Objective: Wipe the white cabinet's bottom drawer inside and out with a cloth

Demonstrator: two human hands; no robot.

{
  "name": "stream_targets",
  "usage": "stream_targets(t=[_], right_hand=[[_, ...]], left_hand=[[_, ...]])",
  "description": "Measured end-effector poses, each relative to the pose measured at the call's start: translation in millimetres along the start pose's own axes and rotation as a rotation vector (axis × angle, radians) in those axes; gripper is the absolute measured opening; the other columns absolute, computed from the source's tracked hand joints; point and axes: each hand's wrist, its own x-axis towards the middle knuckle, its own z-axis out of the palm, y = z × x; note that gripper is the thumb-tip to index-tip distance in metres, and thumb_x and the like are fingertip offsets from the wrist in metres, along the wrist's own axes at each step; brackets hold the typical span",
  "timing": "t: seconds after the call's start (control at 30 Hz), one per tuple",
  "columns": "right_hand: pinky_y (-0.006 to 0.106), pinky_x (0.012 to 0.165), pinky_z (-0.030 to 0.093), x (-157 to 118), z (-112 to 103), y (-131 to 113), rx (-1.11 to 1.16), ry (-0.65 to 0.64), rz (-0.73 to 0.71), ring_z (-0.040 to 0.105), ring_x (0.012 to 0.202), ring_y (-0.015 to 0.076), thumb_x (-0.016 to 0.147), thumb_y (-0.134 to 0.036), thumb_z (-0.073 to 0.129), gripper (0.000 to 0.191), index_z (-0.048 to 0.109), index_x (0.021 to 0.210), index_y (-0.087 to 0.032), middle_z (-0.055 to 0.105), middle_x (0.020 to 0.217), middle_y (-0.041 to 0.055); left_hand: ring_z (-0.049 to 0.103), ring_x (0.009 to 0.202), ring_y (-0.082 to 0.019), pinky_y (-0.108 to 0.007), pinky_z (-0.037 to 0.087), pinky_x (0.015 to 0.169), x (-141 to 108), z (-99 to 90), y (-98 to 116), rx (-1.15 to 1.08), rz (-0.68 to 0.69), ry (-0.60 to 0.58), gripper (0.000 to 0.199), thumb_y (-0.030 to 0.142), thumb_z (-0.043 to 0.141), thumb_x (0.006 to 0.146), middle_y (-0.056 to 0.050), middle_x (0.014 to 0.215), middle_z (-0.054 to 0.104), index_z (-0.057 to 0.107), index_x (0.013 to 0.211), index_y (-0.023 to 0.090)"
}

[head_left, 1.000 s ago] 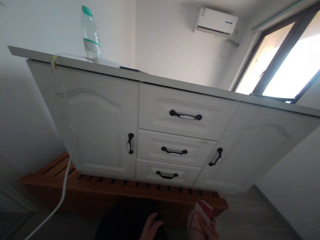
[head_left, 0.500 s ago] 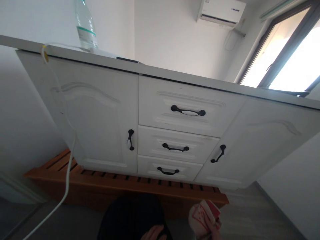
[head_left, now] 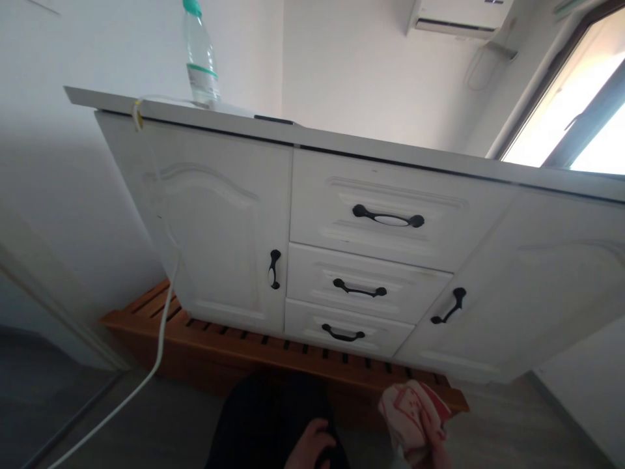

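My left hand point(head_left: 311, 445) rests low at the bottom edge, over dark-clothed legs point(head_left: 273, 423). Its fingers are curled, and a dark patch shows between them that I cannot make out. My right hand point(head_left: 436, 446) is closed on a pink and white cloth point(head_left: 409, 417) with red patterns, bunched up just in front of the right end of a slatted wooden bench point(head_left: 234, 352). On that bench stands a white cabinet point(head_left: 219, 241) with two doors and a middle column of three drawers, all closed, with black handles.
A clear plastic bottle point(head_left: 201, 65) with a green cap stands on the cabinet top point(head_left: 381, 148), near a flat dark-edged item point(head_left: 273, 120). A white cable point(head_left: 159, 352) hangs from the top down to the floor at left. Behind are an air conditioner point(head_left: 454, 16) and a window point(head_left: 561, 117).
My view has shifted left, so the cabinet and bottle sit further right in the picture. The cloth stays in my right hand, and my left hand shows slightly higher.
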Motion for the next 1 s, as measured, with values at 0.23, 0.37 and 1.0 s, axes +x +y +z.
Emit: stream_targets(t=[0.23, 0.37, 1.0], right_hand=[[0.046, 0.096, 0.055, -33, 45, -13, 0.178, -0.051, 0.027, 0.071, 0.102, 0.0262, 0.062, -0.044, 0.09, 0.053, 0.073, 0.109, -0.025, 0.077, 0.111, 0.0063], [0.05, 0.101, 0.052, -45, 49, -18, 0.139, -0.102, -0.05, 0.069, 0.106, 0.0283, 0.06, -0.041, 0.091, 0.052, 0.075, 0.107, -0.026, 0.076, 0.113, 0.0067], [0.035, 0.087, 0.058, -55, 4, 8, 0.062, -0.033, -0.019, 0.072, 0.092, 0.0223, 0.051, -0.041, 0.096, 0.052, 0.073, 0.092, -0.02, 0.078, 0.1, 0.008]], left_hand=[[0.061, 0.103, -0.022, -0.034, 0.047, 0.093, -4, -10.2, 92, -0.371, 0.078, 0.114, 0.026, 0.039, 0.064, 0.082, -0.008, 0.107, 0.067, 0.071, 0.099, 0.021], [0.061, 0.097, -0.018, -0.027, 0.044, 0.081, 7, -4.6, 132, -0.868, -0.116, -0.11, 0.044, 0.058, 0.074, 0.078, -0.003, 0.103, 0.07, 0.071, 0.105, 0.022], [0.072, 0.087, -0.018, -0.035, 0.054, 0.089, 57, 12.4, 165, -1.238, -0.302, -0.103, 0.085, 0.005, 0.065, 0.074, -0.004, 0.097, 0.074, 0.032, 0.151, 0.023]])
